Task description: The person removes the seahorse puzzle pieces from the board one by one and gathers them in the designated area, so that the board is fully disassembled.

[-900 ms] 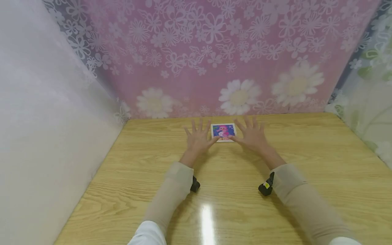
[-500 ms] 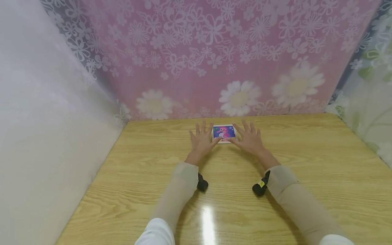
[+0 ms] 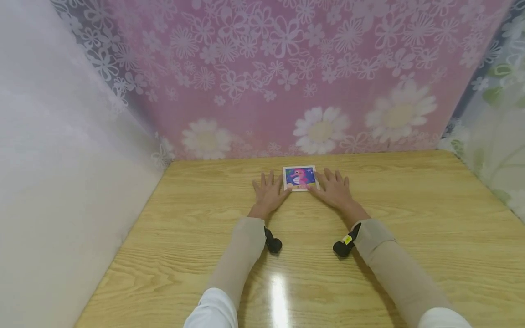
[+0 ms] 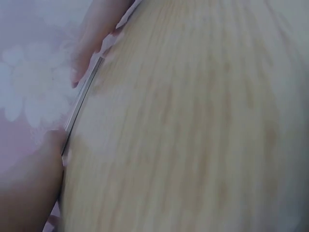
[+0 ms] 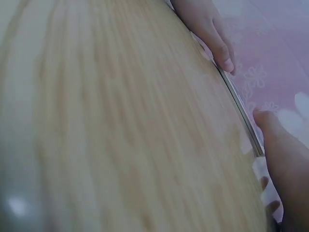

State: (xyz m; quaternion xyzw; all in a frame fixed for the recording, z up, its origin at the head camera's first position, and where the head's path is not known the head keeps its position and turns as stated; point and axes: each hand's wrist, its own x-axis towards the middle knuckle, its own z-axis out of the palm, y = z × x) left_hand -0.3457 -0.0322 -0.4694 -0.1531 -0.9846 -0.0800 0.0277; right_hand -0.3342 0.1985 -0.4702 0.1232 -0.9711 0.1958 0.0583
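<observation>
A small flat picture panel [image 3: 300,176] lies near the far edge of the table, with a white border and a pink seahorse on blue. My left hand [image 3: 269,191] is spread at its left side, the thumb at its near left corner. On the other side my right hand [image 3: 334,190] is spread likewise, the thumb at the near right corner. Both wrist views show the panel's thin edge [image 4: 82,104] low on the wood, between the two thumbs. The fingers of both hands look straight, and neither hand grips the panel.
The wood-grain table [image 3: 197,255] extends around both arms. A pink flowered cloth [image 3: 262,91] hangs right behind its far edge. A pale sheet [image 3: 74,173] borders the left side and a leaf-patterned one [image 3: 500,150] the right. Black wrist cameras [image 3: 274,245] hang under both cuffs.
Both hands have come down and closer together around the panel, the left moving right and the right moving slightly left. The panel stays in about the same place.
</observation>
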